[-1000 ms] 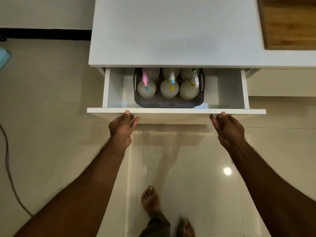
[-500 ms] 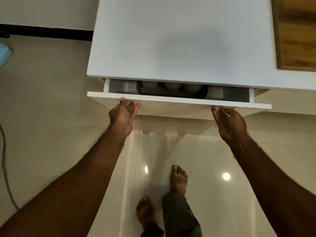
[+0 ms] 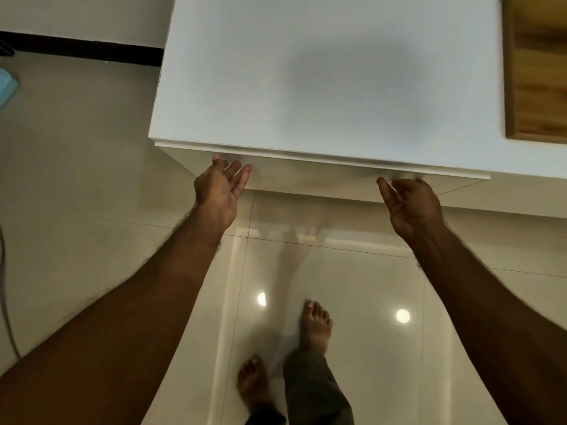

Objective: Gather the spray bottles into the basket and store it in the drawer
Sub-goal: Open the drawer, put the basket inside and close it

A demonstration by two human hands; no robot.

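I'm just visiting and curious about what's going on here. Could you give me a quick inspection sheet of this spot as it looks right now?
Surface: white cabinet top, bare where visible.
Job's things: drawer pushed in under the top; basket and spray bottles not visible.
Clutter: wooden board at the top's right edge.
Hands: left hand open, fingertips at the drawer front; right hand open, just below the drawer front, contact unclear.
Cables: dark cord on the floor, far left.
Surroundings: glossy tiled floor, bare feet, blue object at left edge.
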